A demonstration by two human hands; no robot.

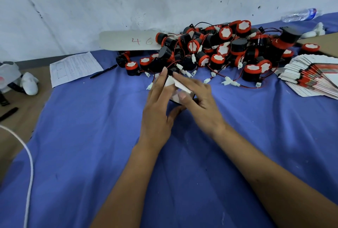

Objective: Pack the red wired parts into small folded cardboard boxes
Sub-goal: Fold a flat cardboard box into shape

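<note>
Both forearms came in from 6 o'clock over the blue cloth [102, 154], hands meeting at frame centre on one small box [178, 88]. Left hand [159, 110] had fingers fairly straight along the box's left side w/ thumb curled under it, so it held the box. Right hand [199, 99] lay over the top, thumb and fingers pinching the white flap, which stood tilted up. Box looked dark below the flap; contents couldn't be made out. Just beyond the hands, 12 to 1 o'clock, sat the pile of red wired parts [223, 48], black bodies w/ red caps, thin wires and white plugs trailing onto the cloth nr the fingertips. At 3 o'clock, a fanned stack of flat boxes [314, 76]. At 10 o'clock, a printed sheet [73, 67] w/ a pen [103, 71] beside it. Far back, card marked "46" [128, 41] leant on the wall; water bottle [300, 14] lay at 2 o'clock.
</note>
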